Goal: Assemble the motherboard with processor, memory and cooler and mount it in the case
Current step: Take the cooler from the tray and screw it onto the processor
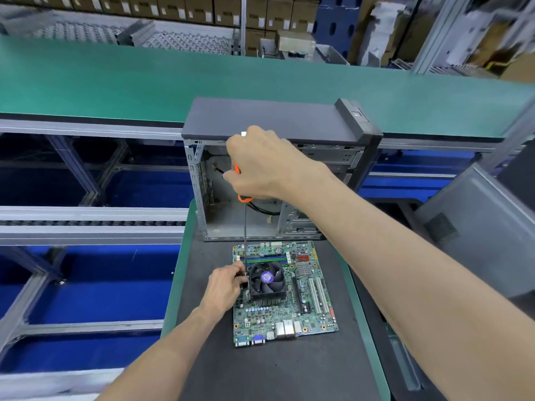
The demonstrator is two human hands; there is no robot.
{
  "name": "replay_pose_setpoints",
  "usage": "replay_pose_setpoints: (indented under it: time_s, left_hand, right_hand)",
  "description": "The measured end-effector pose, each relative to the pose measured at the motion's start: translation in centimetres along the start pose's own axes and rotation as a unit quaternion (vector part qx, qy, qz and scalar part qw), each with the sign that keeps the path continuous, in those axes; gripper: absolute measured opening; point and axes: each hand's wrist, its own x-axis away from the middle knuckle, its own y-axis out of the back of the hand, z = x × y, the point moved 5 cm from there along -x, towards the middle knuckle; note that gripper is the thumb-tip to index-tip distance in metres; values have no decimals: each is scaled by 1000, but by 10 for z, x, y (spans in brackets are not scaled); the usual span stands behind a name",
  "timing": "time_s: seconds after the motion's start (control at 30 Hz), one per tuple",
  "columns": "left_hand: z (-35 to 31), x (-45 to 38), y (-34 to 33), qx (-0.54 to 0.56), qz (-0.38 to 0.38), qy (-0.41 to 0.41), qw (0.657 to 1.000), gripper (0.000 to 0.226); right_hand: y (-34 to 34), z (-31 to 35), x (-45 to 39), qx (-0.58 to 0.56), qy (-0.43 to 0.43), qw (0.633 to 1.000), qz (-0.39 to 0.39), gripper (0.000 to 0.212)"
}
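A green motherboard (289,311) lies flat on the dark mat (278,371). A black fan cooler (267,280) with a purple hub sits on it, and memory sticks (269,258) stand in the slots behind it. My right hand (260,166) grips the orange-and-black handle of a long screwdriver (245,233), held upright with its tip at the cooler's left edge. My left hand (227,286) pinches the shaft near that tip, beside the cooler. Behind the board stands the open computer case (278,123), its inside facing me.
The mat sits on a narrow green-edged bench. A green conveyor belt (115,82) runs behind the case. Roller tracks and blue bins (86,285) lie to the left. A grey case panel (477,221) leans at the right. Cardboard boxes fill the far shelves.
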Motion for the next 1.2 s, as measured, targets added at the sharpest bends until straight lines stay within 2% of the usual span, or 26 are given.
replay_pose_setpoints:
  time_s: [0.07,0.17,0.27,0.33,0.4,0.5,0.57,0.6,0.67,0.77,0.83,0.9,1.0,1.1,1.17,1.2]
  left_hand:
    - [2,0,-3,1,-3,4,1000,26]
    - [5,-1,-5,8,-5,8,1000,29]
    - [6,-3,-5,3,-2,0,1000,31]
    - [8,-3,-6,-8,13,-1,1000,29]
    - [8,-4,-6,-28,21,-2,999,28]
    - [7,-5,-7,-43,17,-6,999,30]
    - [9,-4,-8,-42,10,-8,999,31]
    - [9,-4,-8,-41,8,-8,999,31]
    - [10,-4,-10,-39,6,-6,999,30]
    - [9,-4,-9,-38,8,-4,999,32]
    - [8,-4,-8,-43,14,-6,999,33]
    - [8,-4,-8,-46,16,-8,999,33]
    - [9,-5,-8,-49,17,-11,999,32]
    - [9,-6,-9,-52,18,-8,998,30]
    - [8,-6,-7,-53,18,-3,998,28]
    - [7,-6,-6,-55,19,-1,998,28]
  right_hand:
    - [0,4,-3,-13,21,1000,17,16]
    - [-4,6,-7,-74,33,995,61,24]
    - [-3,2,-9,-52,11,998,33,8]
    - [-3,-1,-7,12,-4,1000,0,29]
    - [0,-1,-6,42,-5,999,-17,34]
    - [1,-1,-6,-19,17,999,32,14]
    - [-2,-2,-5,-63,22,996,66,29]
    - [-2,-3,-5,-72,22,995,60,27]
    - [-5,-5,-5,-51,14,998,27,6]
    - [-4,-6,-3,52,-10,998,-30,39]
    - [-1,-8,-2,69,0,997,-24,37]
    - [-2,-9,-3,-15,11,999,31,16]
    - [-3,-7,-4,-81,9,994,76,30]
    - [-2,-11,-4,-10,-4,1000,17,15]
    - [0,-11,-1,46,-11,999,-13,37]
    - [2,-9,-1,55,-7,998,-21,39]
